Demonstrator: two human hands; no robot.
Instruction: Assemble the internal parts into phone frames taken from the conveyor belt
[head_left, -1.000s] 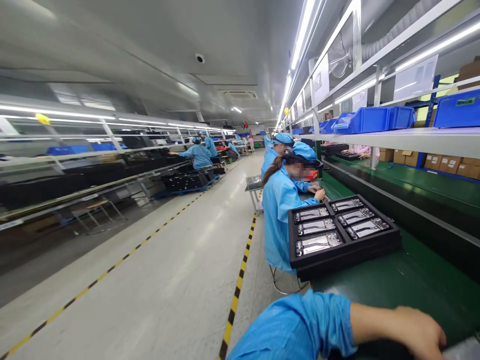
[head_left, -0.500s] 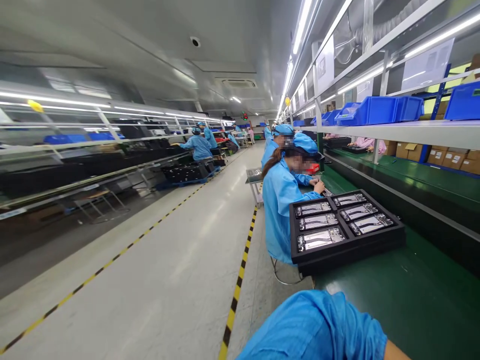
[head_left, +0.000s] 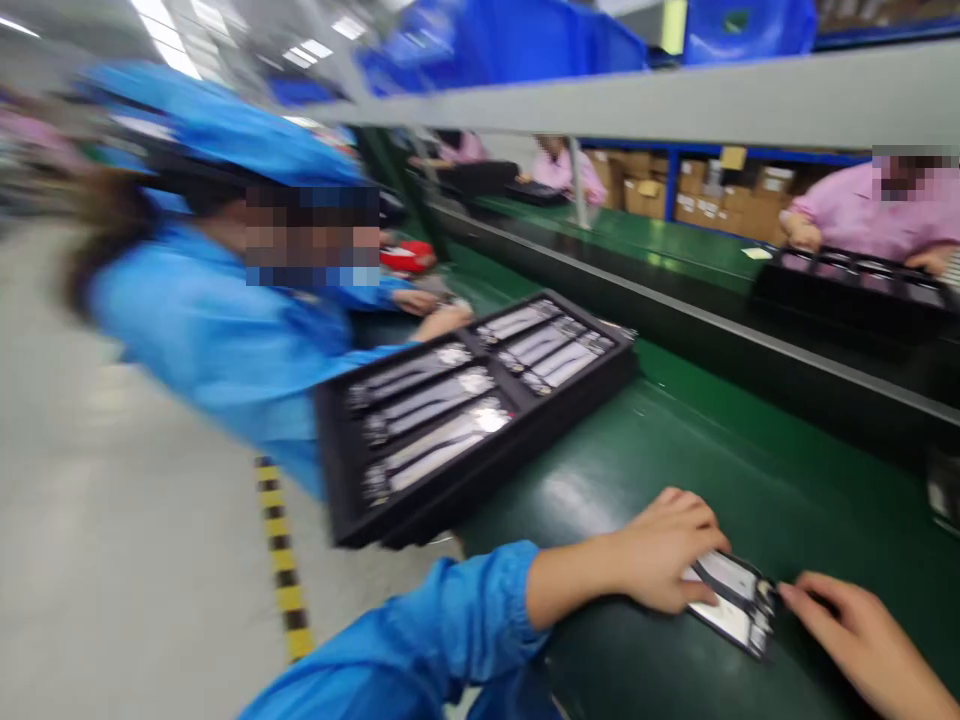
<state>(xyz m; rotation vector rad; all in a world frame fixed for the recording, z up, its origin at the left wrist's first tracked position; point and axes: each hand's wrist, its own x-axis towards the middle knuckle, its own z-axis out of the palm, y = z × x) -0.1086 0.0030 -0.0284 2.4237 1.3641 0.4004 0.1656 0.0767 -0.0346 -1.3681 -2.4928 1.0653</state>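
Note:
An opened phone frame (head_left: 731, 600), silvery with a dark ribbon strip and small parts at its right end, lies on the green bench. My left hand (head_left: 667, 555) grips its left end, with the thumb on the near side and fingers on the far side. At its right end, my right hand (head_left: 851, 620) has thumb and forefinger pinched together, with the tips at the frame's edge. Whatever may be between those fingertips is too small to make out. A blue sleeve (head_left: 390, 640) covers my left forearm.
Left of my hands, a black tray (head_left: 465, 440) holds several similar phone frames. Beside it sits a co-worker (head_left: 202, 300) in blue. Across the sunken black channel, a person in pink (head_left: 847, 210) handles another black tray (head_left: 847, 295). Blue bins (head_left: 510, 45) stand on the shelf (head_left: 675, 95) above.
The view has swung right and down toward the bench. Both my hands and the phone frame have come into sight; earlier only my blue sleeve and a bit of bare arm showed.

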